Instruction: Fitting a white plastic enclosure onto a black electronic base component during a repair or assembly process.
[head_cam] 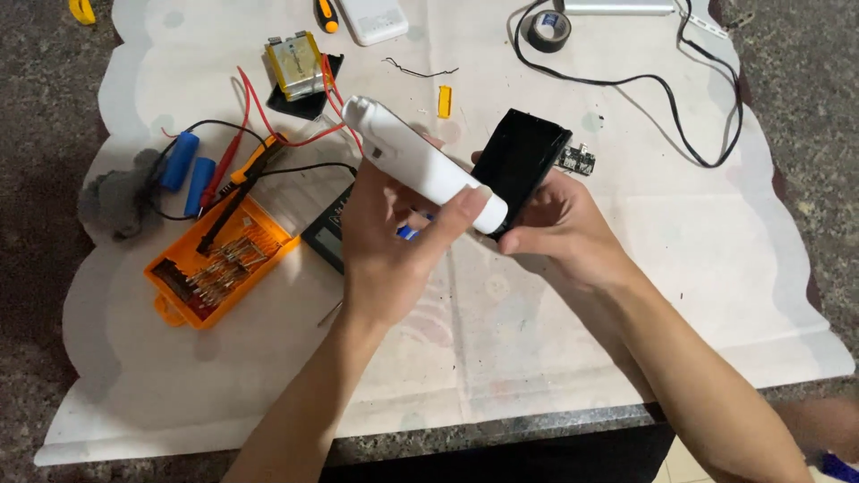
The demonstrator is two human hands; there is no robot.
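white casing (420, 161): long, rounded, lying tilted mid-scene, far end pointing left.
black shell (522, 165): flat, rectangular, standing tilted just right, touching it.

Just one view here, a head cam looking steeply down and forward over the person's own forearms at a white cloth (573, 295) spread on a speckled stone counter (36, 107). It sits pretty close: both hands are mid-frame, and the counter's near edge runs along the bottom.
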